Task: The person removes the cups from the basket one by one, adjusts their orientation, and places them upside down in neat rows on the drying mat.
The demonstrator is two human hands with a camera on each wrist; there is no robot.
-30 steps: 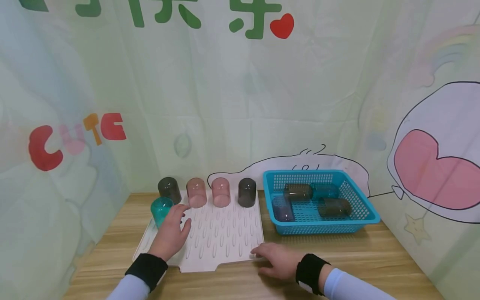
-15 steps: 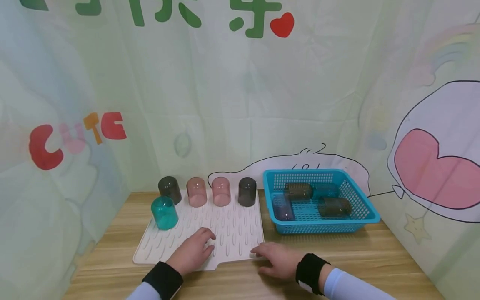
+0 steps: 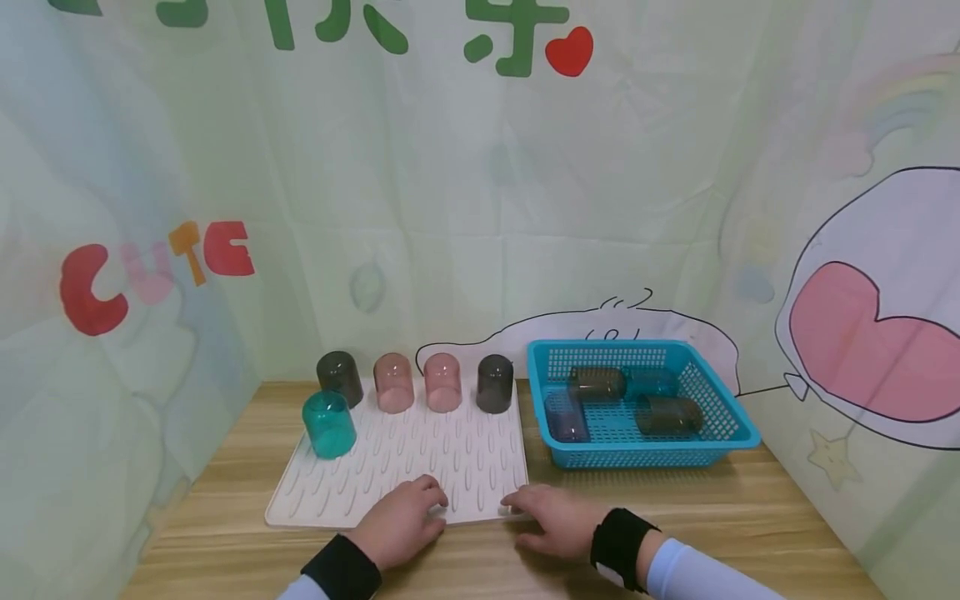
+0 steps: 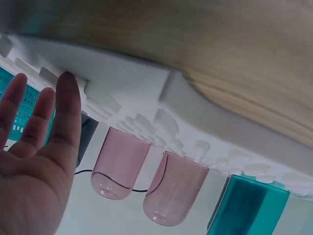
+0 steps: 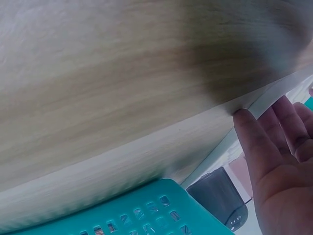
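My left hand (image 3: pixel 401 521) lies over the front edge of a white ribbed drying board (image 3: pixel 420 467), fingers relaxed and holding nothing. At the board's right front corner, my right hand (image 3: pixel 558 521) has its fingertips against the edge; in the right wrist view its fingers are nearly straight. A teal tumbler (image 3: pixel 330 425) stands upside down on the left part of the board. Behind it, along the back, stand a dark grey tumbler (image 3: pixel 340 379), a pink tumbler (image 3: pixel 393 383), a second pink tumbler (image 3: pixel 442 383) and another dark grey tumbler (image 3: pixel 495 383), all inverted.
A blue perforated basket (image 3: pixel 637 457) stands right of the board, with several tumblers lying on their sides in it, among them a brownish one (image 3: pixel 670 415) and a purplish one (image 3: pixel 566 417). A printed curtain (image 3: pixel 480 192) hangs behind the wooden table (image 3: pixel 202 533).
My left hand has left the teal tumbler and moved toward the front and right, to the board's front edge. The tumbler stays standing. My right hand has barely moved.
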